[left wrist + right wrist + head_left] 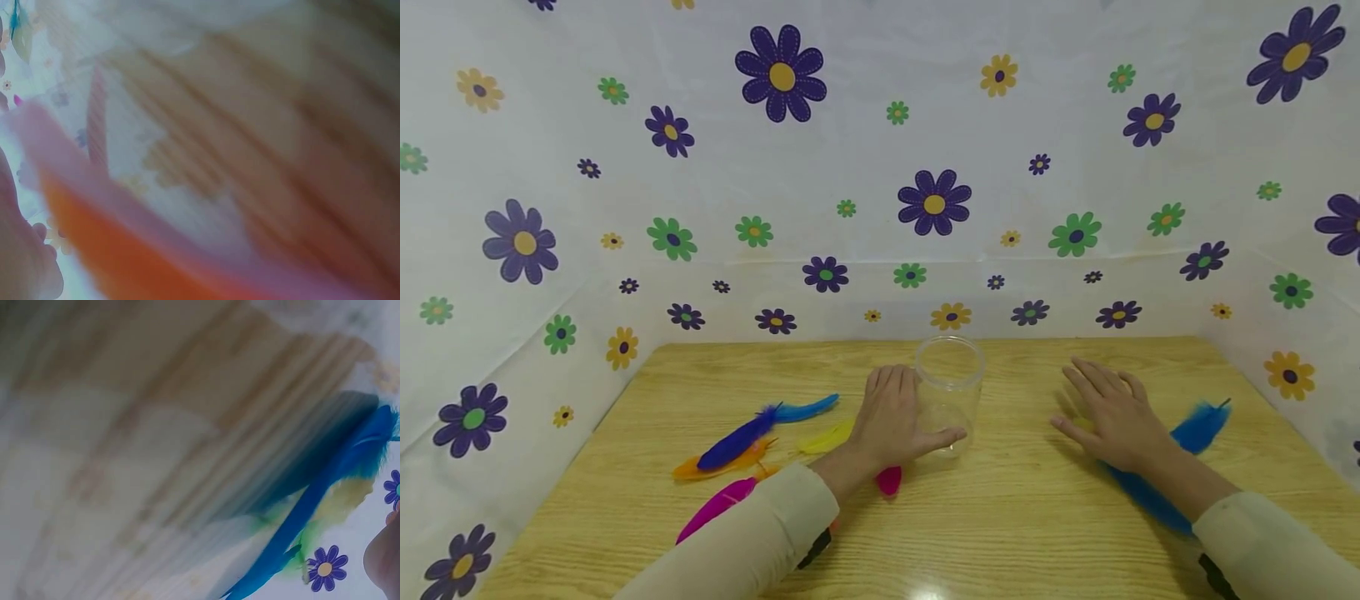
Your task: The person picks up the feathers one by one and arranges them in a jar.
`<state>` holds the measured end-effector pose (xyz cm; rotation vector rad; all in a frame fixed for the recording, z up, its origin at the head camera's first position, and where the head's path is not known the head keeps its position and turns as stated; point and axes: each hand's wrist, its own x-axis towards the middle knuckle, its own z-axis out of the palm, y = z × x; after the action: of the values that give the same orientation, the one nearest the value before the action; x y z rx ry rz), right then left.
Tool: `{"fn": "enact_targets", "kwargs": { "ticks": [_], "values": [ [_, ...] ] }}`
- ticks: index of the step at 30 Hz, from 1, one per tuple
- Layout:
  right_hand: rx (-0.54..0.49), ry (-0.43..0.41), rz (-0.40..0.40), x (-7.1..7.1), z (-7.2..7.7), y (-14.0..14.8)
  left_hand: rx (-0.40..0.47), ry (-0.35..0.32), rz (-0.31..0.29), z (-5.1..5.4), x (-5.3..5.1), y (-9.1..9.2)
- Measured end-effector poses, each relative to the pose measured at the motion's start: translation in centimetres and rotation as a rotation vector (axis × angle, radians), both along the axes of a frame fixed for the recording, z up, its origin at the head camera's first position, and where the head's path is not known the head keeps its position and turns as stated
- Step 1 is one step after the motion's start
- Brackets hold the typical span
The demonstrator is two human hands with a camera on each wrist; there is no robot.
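Note:
A clear plastic cup stands upright near the table's back edge. My left hand is at its left side, thumb extended across the cup's front and fingers pointing away; whether it bears on the cup cannot be told. Palm down, my right hand spreads its fingers at the right, holding nothing visible. Blue feathers lie beside and beneath the right wrist. In the right wrist view, a blue feather shows near the edge of the hand. The left wrist view shows part of a hand and a blurred orange shape.
Left of the cup lie a dark blue feather, an orange feather, a magenta feather and a yellow feather. A pink feather is below the left hand. Flowered cloth surrounds the wooden table.

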<state>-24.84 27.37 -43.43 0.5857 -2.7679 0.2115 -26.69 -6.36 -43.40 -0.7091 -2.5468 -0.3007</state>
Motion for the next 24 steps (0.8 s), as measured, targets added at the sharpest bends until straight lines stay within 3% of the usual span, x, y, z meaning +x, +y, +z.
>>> {"fn": "enact_targets", "kwargs": {
  "ticks": [6,18,24],
  "values": [
    [-0.001,-0.009,-0.017,0.4,0.1,1.1,0.007,-0.038,0.004,0.1,0.1,0.0],
    [-0.002,-0.032,-0.058,0.8,0.1,3.2,0.011,-0.026,0.003,0.0,0.1,0.0],
    [-0.012,0.01,-0.061,1.3,0.0,4.4,0.003,-0.027,0.014,0.0,0.1,0.1]
  ]
}}
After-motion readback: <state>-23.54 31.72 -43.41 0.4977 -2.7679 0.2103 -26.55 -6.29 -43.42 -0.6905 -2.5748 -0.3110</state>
